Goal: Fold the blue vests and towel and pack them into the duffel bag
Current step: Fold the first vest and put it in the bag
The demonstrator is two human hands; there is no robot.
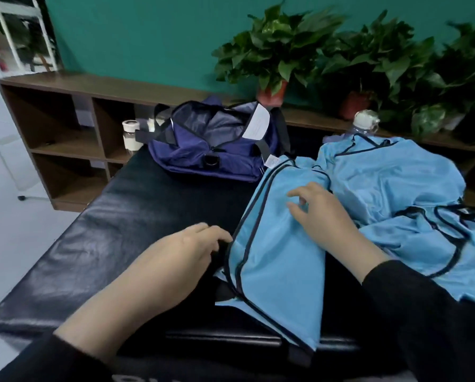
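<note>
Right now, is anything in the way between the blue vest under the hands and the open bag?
Nothing visible blocks it. Only bare black bench top lies between the folded blue vest and the duffel bag, whose zipper mouth gapes open. The other vests lie off to the right.

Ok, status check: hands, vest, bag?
Left hand at near vest edge, right hand flat on it. Duffel bag unzipped, nothing blue inside. More vests heaped right. Path clear.
</note>
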